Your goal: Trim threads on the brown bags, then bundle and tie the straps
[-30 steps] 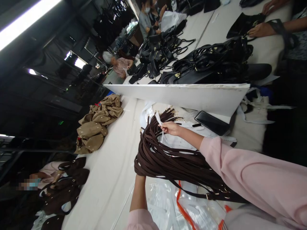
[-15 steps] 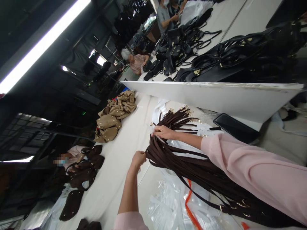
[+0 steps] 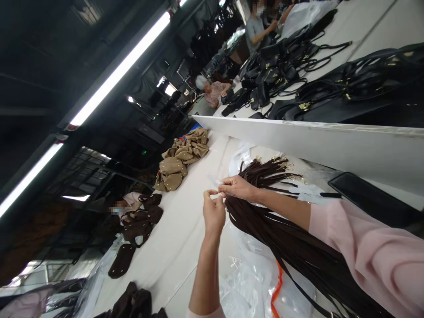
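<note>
- While both hands meet above the white bench (image 3: 185,229), the left hand (image 3: 213,214) and the right hand (image 3: 236,187) pinch a small pale translucent strip (image 3: 215,181) between thumb and fingertips; each grip is closed on it, the two grips almost touching.
- That strip is thin and partly blurred; its long axis runs from the grips up and to the left, its free end pointing away from the right grip toward the far left of the bench.
- Just beneath and to the right of the grips lies a thick bundle of dark brown flat straps (image 3: 291,243), its long axis running from the lower right, under the right forearm in a pink sleeve (image 3: 364,251), up toward the grips.
- Beyond the right grip the straps' upper ends fan out, tipped with small gold-coloured metal clasps (image 3: 285,163) pointing up and to the right.
- Below the grips, crumpled clear plastic bags with an orange stripe (image 3: 261,282) lie under the straps.
- Right of the grips, well apart, a black flat phone (image 3: 371,201) rests by a long white board (image 3: 314,141).
- Left of the grips sit a heap of tan fabric bags (image 3: 180,161) and, nearer, dark brown bags (image 3: 142,218).
- Far beyond the board, black handbags (image 3: 347,88) are piled, with other people at work.
</note>
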Available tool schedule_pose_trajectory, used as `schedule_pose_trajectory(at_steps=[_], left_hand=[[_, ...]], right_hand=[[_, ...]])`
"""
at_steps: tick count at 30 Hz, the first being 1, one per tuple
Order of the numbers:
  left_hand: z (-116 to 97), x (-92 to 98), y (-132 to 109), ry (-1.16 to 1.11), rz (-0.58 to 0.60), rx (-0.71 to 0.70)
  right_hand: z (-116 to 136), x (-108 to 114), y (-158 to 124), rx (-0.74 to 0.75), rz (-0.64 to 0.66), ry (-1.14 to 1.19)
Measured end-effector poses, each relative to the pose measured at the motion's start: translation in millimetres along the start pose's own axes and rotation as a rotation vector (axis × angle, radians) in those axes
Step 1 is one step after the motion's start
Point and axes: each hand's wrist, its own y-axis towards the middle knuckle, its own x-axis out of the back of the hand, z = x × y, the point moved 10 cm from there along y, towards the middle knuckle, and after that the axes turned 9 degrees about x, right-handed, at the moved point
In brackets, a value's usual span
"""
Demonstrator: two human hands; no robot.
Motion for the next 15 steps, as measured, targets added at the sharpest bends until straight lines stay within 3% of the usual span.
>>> schedule_pose_trajectory(at_steps=[6, 11, 15], left_hand=[[4, -9.9, -7, -0.333, -0.011, 0.125], [3, 0.9, -9, -0.384, 0.025, 0.191], [-4, 2.6, -11, -0.37, 0.053, 0.175]], right_hand=[[-10, -34, -14, 0.03, 0.242, -0.247], [21, -32, -18, 0.321, 0.293, -0.582], [9, -46, -23, 0.185, 0.548, -0.594]])
